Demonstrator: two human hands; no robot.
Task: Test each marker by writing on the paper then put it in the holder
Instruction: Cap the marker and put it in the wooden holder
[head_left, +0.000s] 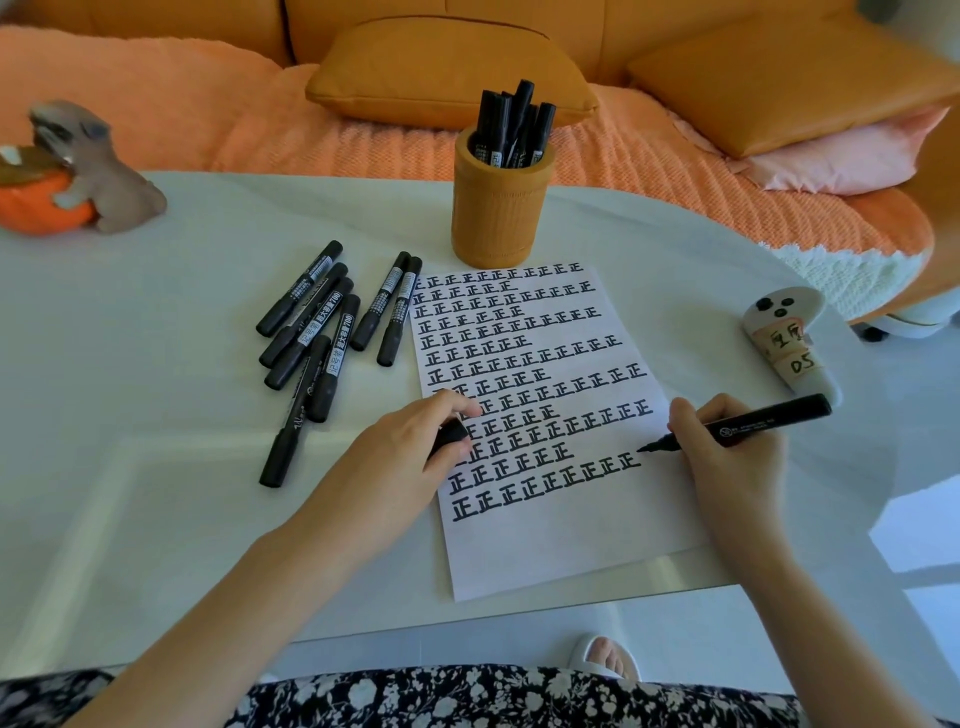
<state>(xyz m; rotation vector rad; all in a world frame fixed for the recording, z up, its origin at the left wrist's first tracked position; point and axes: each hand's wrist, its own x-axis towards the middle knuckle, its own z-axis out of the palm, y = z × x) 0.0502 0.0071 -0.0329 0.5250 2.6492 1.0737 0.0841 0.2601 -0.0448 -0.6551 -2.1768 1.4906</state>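
White table, written-on paper, loose black markers, orange holder, dog figurine, white labelled ornament

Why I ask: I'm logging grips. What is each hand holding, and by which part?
Right hand: the uncapped marker, pinched low on its barrel near the tip. Left hand: a black cap, apparently, enclosed in curled fingers.

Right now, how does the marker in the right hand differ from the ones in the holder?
The marker in the right hand slants low, bare tip at the paper; the markers in the holder stand upright, no tips showing. The marker is held; the markers in the holder are untouched. The left hand holds what looks like its cap. All are black.
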